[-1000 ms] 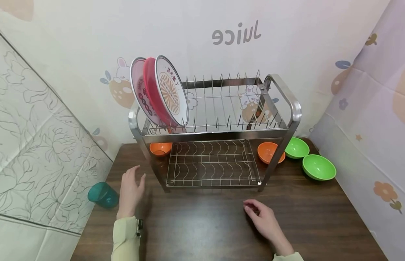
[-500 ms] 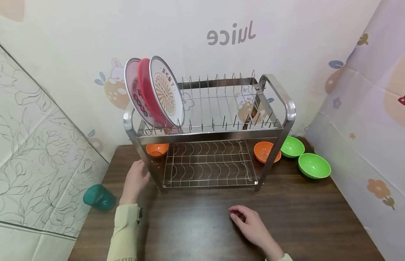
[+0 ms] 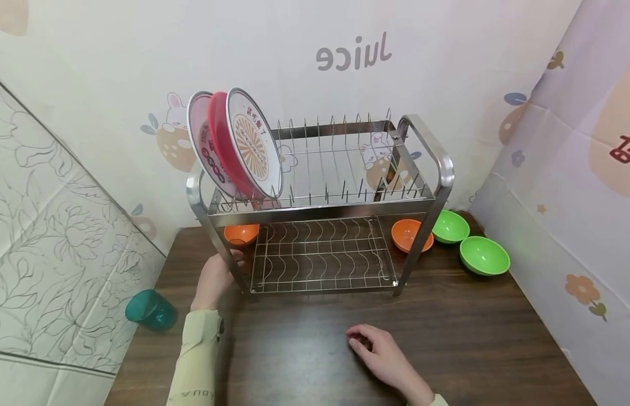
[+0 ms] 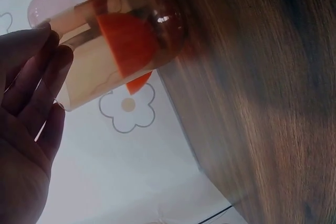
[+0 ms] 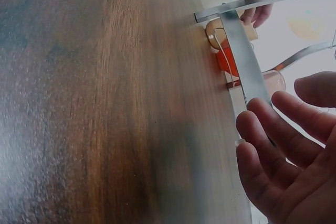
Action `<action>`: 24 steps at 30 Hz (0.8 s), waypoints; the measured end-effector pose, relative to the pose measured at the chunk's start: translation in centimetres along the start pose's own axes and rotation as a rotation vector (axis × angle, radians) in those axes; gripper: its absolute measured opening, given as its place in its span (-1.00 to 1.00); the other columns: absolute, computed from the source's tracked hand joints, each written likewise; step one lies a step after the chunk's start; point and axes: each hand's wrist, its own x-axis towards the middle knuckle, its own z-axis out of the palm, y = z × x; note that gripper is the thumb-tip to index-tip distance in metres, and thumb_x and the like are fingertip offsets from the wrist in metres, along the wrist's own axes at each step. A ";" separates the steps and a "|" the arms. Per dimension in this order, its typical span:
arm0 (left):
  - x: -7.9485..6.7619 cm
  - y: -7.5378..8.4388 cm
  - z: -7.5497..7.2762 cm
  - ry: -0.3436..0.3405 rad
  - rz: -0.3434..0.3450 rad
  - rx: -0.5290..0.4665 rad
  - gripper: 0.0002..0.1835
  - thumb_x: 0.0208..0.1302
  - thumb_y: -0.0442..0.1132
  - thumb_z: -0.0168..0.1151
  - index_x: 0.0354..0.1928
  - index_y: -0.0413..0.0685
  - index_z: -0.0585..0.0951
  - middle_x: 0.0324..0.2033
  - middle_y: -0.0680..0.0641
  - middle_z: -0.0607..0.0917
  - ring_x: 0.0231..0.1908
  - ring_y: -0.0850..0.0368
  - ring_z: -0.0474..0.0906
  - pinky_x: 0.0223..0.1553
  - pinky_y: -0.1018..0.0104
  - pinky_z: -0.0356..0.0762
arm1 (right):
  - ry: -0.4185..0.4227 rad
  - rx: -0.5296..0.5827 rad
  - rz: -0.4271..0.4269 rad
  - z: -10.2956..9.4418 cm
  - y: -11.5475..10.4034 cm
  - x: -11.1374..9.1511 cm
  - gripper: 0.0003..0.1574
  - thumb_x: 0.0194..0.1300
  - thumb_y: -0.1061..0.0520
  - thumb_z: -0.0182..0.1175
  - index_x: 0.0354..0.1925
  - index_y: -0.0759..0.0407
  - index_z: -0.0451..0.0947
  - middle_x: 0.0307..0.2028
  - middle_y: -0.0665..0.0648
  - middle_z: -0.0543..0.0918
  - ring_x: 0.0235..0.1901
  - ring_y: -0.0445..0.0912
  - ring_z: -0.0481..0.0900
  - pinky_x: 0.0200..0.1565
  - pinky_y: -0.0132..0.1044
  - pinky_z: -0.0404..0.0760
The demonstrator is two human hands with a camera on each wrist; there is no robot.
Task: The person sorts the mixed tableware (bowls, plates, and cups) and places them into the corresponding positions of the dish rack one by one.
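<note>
My left hand [image 3: 213, 279] reaches behind the rack's front left leg to an amber see-through cup [image 4: 86, 74]. The cup stands on the table before an orange bowl [image 3: 241, 233]. In the left wrist view, thumb and fingertips are right at the cup's rim, fingers fairly straight; the leg partly hides them in the head view. My right hand [image 3: 380, 349] rests low over the table's front half, fingers loosely curled, holding nothing. The metal dish rack [image 3: 315, 211] bears a white plate [image 3: 254, 144], a red plate [image 3: 225, 141] and a pinkish plate [image 3: 200, 129] on its upper tier.
A teal cup [image 3: 151, 310] lies tipped at the left table edge. Right of the rack stand an orange bowl [image 3: 408, 235] and two green bowls, one nearer [image 3: 484, 255] and one behind [image 3: 450, 226]. A pink clear cup [image 5: 274, 81] shows behind the rack leg.
My left hand has moved forward and right, from beside the teal cup to the amber cup. My right hand has shifted left and slightly nearer. The head view has turned a little rightward.
</note>
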 end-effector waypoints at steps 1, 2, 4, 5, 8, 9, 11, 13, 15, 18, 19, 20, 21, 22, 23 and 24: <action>0.0 0.0 0.0 -0.001 0.000 0.008 -0.83 0.20 -0.32 0.43 -0.17 -0.17 0.73 -0.24 -0.12 0.77 -0.20 -0.12 0.68 -0.09 -0.06 0.54 | -0.002 0.001 0.000 0.0 0.0 0.0 -0.82 0.41 0.13 0.22 -0.09 0.17 0.66 -0.25 -0.08 0.66 -0.30 -0.30 0.55 -0.28 -0.36 0.56; 0.1 0.0 0.0 -0.001 0.003 0.013 -0.83 0.20 -0.32 0.43 -0.16 -0.17 0.73 -0.24 -0.12 0.77 -0.20 -0.12 0.68 -0.09 -0.07 0.54 | -0.004 0.000 0.002 0.0 0.0 0.0 -0.82 0.42 0.13 0.22 -0.09 0.17 0.66 -0.25 -0.08 0.66 -0.29 -0.30 0.55 -0.28 -0.36 0.56; 0.1 0.0 0.0 0.002 0.009 0.031 -0.83 0.21 -0.31 0.42 -0.16 -0.17 0.74 -0.23 -0.12 0.77 -0.19 -0.13 0.67 -0.08 -0.07 0.54 | -0.005 -0.007 0.002 -0.1 -0.1 0.1 -0.82 0.42 0.12 0.21 -0.08 0.16 0.66 -0.24 -0.07 0.67 -0.29 -0.30 0.55 -0.28 -0.36 0.56; 0.1 0.1 0.0 0.004 0.007 0.032 -0.83 0.21 -0.31 0.42 -0.16 -0.17 0.75 -0.23 -0.12 0.77 -0.19 -0.13 0.67 -0.08 -0.07 0.53 | -0.005 -0.009 0.002 -0.1 -0.1 0.1 -0.82 0.43 0.12 0.21 -0.08 0.15 0.66 -0.24 -0.06 0.67 -0.29 -0.30 0.55 -0.27 -0.35 0.56; -0.1 0.1 -0.1 0.019 -0.005 0.057 -0.84 0.22 -0.30 0.42 -0.16 -0.14 0.76 -0.22 -0.12 0.77 -0.18 -0.15 0.68 -0.10 -0.09 0.54 | 0.000 -0.019 0.009 -0.3 -0.1 0.1 -0.82 0.42 0.12 0.21 -0.08 0.14 0.66 -0.24 -0.06 0.67 -0.29 -0.30 0.55 -0.27 -0.35 0.55; -0.1 0.2 -0.1 0.025 -0.010 0.062 -0.84 0.22 -0.30 0.41 -0.16 -0.14 0.76 -0.22 -0.12 0.77 -0.19 -0.16 0.68 -0.12 -0.10 0.55 | 0.004 -0.020 0.010 -0.3 -0.1 0.1 -0.82 0.42 0.12 0.21 -0.08 0.14 0.66 -0.24 -0.07 0.67 -0.30 -0.31 0.55 -0.28 -0.35 0.55; -0.3 0.2 -0.2 0.039 -0.025 0.070 -0.84 0.22 -0.30 0.41 -0.16 -0.13 0.76 -0.22 -0.13 0.78 -0.20 -0.17 0.69 -0.14 -0.12 0.55 | 0.012 -0.025 0.012 -0.4 0.0 0.1 -0.83 0.41 0.13 0.22 -0.09 0.14 0.67 -0.24 -0.07 0.67 -0.30 -0.31 0.55 -0.28 -0.35 0.55; -0.5 0.2 -0.2 0.057 -0.034 0.085 -0.84 0.21 -0.29 0.41 -0.17 -0.14 0.76 -0.24 -0.13 0.78 -0.23 -0.18 0.69 -0.19 -0.13 0.56 | 0.021 -0.029 0.013 -0.5 0.0 0.0 -0.83 0.41 0.13 0.23 -0.09 0.14 0.67 -0.25 -0.08 0.67 -0.30 -0.31 0.54 -0.28 -0.35 0.55; -0.7 0.1 -0.2 0.081 -0.038 0.109 -0.87 0.20 -0.26 0.42 -0.23 -0.15 0.75 -0.30 -0.14 0.77 -0.28 -0.18 0.69 -0.24 -0.14 0.57 | 0.027 -0.030 0.016 -0.5 0.0 0.0 -0.83 0.41 0.13 0.23 -0.09 0.13 0.67 -0.24 -0.07 0.67 -0.30 -0.31 0.55 -0.27 -0.35 0.55; -1.1 0.1 -0.2 0.122 -0.045 0.163 -0.89 0.20 -0.25 0.40 -0.40 -0.15 0.69 -0.47 -0.11 0.70 -0.43 -0.15 0.64 -0.38 -0.14 0.54 | 0.026 -0.034 0.033 -0.7 0.1 0.0 -0.82 0.42 0.10 0.22 -0.08 0.12 0.67 -0.23 -0.07 0.67 -0.29 -0.30 0.54 -0.27 -0.34 0.55; -1.3 0.1 -0.2 0.134 -0.044 0.181 -0.86 0.21 -0.27 0.37 -0.47 -0.14 0.65 -0.53 -0.09 0.65 -0.49 -0.13 0.60 -0.43 -0.12 0.52 | 0.026 -0.036 0.038 -0.7 0.2 0.0 -0.82 0.42 0.10 0.22 -0.08 0.12 0.67 -0.23 -0.07 0.67 -0.29 -0.30 0.54 -0.27 -0.34 0.55; -1.4 0.0 -0.2 0.150 -0.040 0.199 -0.83 0.20 -0.30 0.34 -0.53 -0.11 0.60 -0.57 -0.07 0.59 -0.53 -0.10 0.56 -0.48 -0.10 0.50 | 0.028 -0.039 0.042 -0.7 0.2 0.1 -0.82 0.42 0.10 0.22 -0.08 0.12 0.67 -0.23 -0.08 0.67 -0.29 -0.30 0.54 -0.26 -0.34 0.55; -1.5 0.0 -0.2 0.162 -0.037 0.216 -0.80 0.19 -0.33 0.30 -0.57 -0.09 0.56 -0.60 -0.05 0.54 -0.56 -0.07 0.51 -0.52 -0.08 0.46 | 0.030 -0.041 0.045 -0.8 0.2 0.1 -0.82 0.42 0.10 0.22 -0.08 0.12 0.67 -0.23 -0.07 0.67 -0.29 -0.30 0.54 -0.26 -0.34 0.55; -1.6 0.1 -0.3 0.171 -0.035 0.227 -0.80 0.17 -0.36 0.26 -0.59 -0.09 0.53 -0.61 -0.04 0.52 -0.58 -0.05 0.47 -0.54 -0.06 0.44 | 0.034 -0.046 0.047 -0.8 0.3 0.1 -0.82 0.42 0.10 0.22 -0.09 0.11 0.67 -0.24 -0.09 0.66 -0.29 -0.30 0.54 -0.26 -0.33 0.55; -1.7 0.1 -0.4 0.179 -0.032 0.236 -0.80 0.16 -0.39 0.24 -0.59 -0.08 0.53 -0.60 -0.04 0.51 -0.58 -0.03 0.45 -0.55 -0.03 0.43 | 0.036 -0.048 0.048 -0.9 0.3 0.2 -0.83 0.42 0.10 0.22 -0.09 0.11 0.67 -0.24 -0.10 0.66 -0.29 -0.30 0.54 -0.26 -0.34 0.55; -1.8 0.0 -0.5 0.189 -0.032 0.246 -0.81 0.15 -0.40 0.22 -0.59 -0.08 0.54 -0.59 -0.03 0.52 -0.58 -0.01 0.44 -0.56 -0.01 0.43 | 0.042 -0.051 0.048 -0.9 0.3 0.2 -0.83 0.41 0.11 0.23 -0.09 0.11 0.67 -0.24 -0.11 0.66 -0.29 -0.30 0.54 -0.25 -0.33 0.55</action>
